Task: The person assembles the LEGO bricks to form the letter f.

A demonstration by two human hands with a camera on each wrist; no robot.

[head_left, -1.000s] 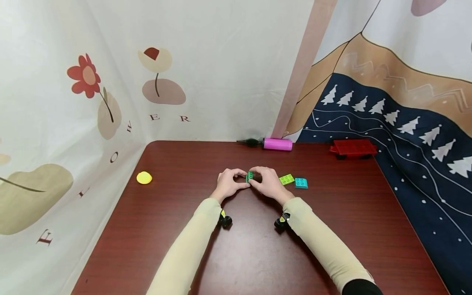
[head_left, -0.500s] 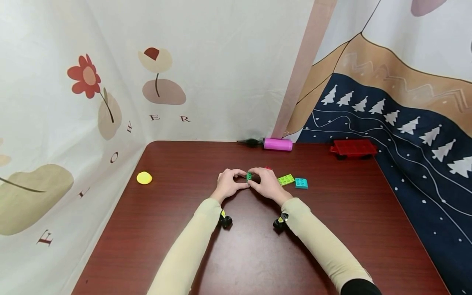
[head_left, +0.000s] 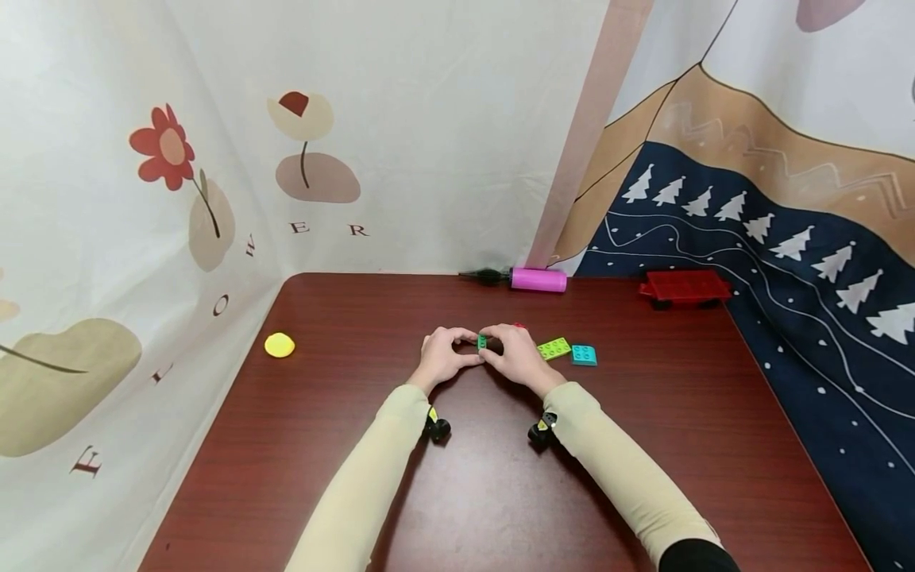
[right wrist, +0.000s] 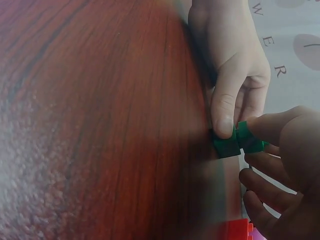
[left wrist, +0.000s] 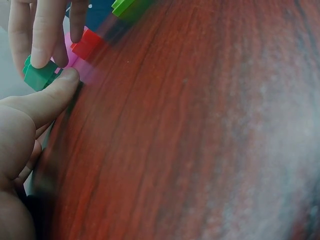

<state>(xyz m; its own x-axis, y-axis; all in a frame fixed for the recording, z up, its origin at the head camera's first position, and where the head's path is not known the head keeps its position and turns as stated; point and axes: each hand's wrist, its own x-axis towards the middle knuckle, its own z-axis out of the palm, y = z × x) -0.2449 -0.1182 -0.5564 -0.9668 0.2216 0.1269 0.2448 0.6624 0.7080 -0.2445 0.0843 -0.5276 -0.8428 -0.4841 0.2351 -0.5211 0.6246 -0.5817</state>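
In the head view, the left hand [head_left: 441, 359] and right hand [head_left: 516, 359] meet at a small green brick [head_left: 482, 342]. The right wrist view shows two green pieces side by side: the left hand [right wrist: 235, 55] pinches one green piece [right wrist: 227, 146], with its thumb on top, and the right hand [right wrist: 305, 155] pinches the other green piece [right wrist: 250, 138]. A narrow gap shows between them; whether they touch lower down I cannot tell. In the left wrist view, fingers of both hands partly cover a green brick [left wrist: 39, 76].
Right of the hands lie a lime brick [head_left: 554, 349] and a turquoise brick [head_left: 584, 355]. A red brick [head_left: 519, 325] peeks out behind the right hand. Farther off are a pink cylinder [head_left: 538, 280] with a dark tip, a red wheeled cart [head_left: 686, 287] and a yellow disc [head_left: 279, 345].
The right hand has shifted slightly left toward the left hand, uncovering part of the red brick behind it. Less green shows between the fingers. The left hand has barely moved.
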